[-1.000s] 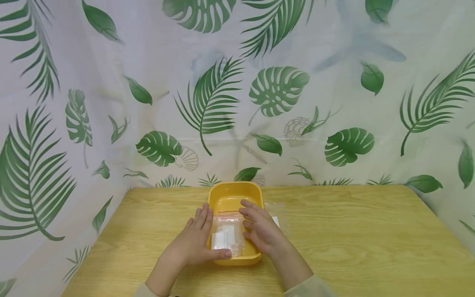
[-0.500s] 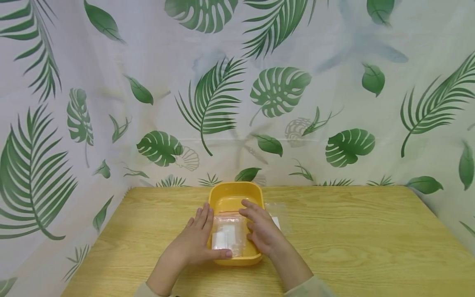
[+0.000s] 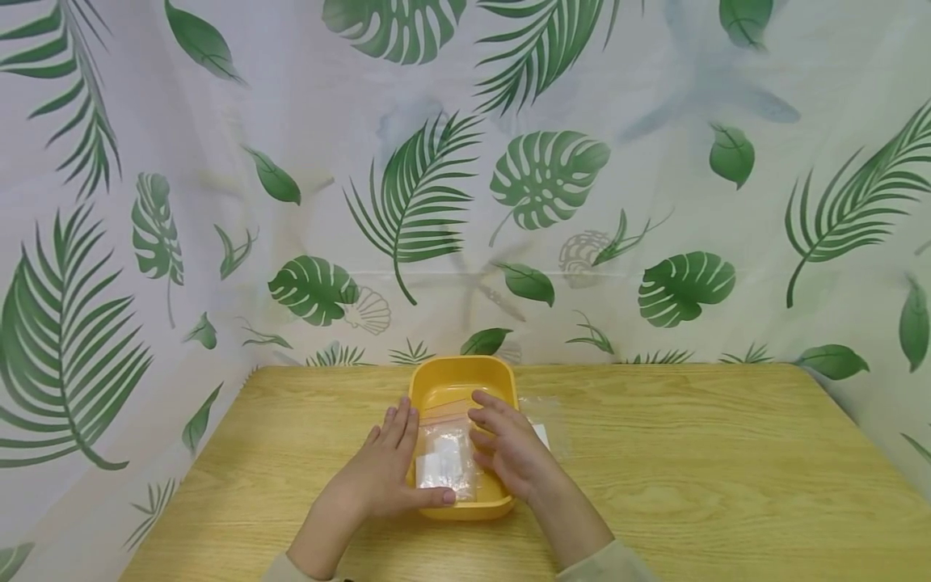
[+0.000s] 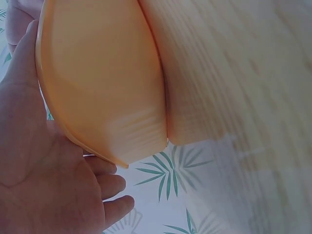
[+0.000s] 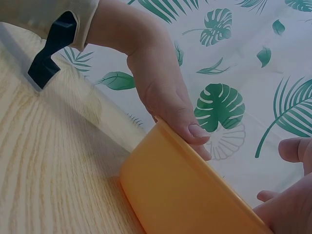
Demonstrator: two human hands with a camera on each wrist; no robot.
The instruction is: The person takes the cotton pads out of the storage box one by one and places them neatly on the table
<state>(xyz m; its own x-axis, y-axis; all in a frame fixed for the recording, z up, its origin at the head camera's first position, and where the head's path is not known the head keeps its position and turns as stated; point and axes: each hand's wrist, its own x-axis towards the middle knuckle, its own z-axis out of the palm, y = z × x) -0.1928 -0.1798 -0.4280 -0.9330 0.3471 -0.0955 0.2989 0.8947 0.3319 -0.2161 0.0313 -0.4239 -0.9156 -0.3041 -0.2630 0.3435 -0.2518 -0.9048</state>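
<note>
A yellow tray (image 3: 461, 368) stands on the table in the head view, with small clear zip bags (image 3: 447, 461) lying in it. Their zip strips are pinkish red, and white pieces show through the plastic. My left hand (image 3: 374, 477) rests along the tray's left rim with straight fingers, its thumb across the near edge above the bags. My right hand (image 3: 516, 453) reaches over the right rim, its fingers spread and slightly bent beside the bags' right edge. Whether those fingertips touch the plastic cannot be told. In the left wrist view, the tray's outer wall (image 4: 107, 73) hides the bags.
Another clear bag (image 3: 541, 432) with a white piece lies on the table right of the tray, partly behind my right hand. The wooden table (image 3: 691, 469) ends at a leaf-printed curtain (image 3: 604, 323). A dark strap (image 5: 51, 51) is on the left sleeve.
The bags in the tray have shifted, and more of their pinkish zip strips now shows, fanned toward the far side. My right fingers moved slightly; my left hand stays in place.
</note>
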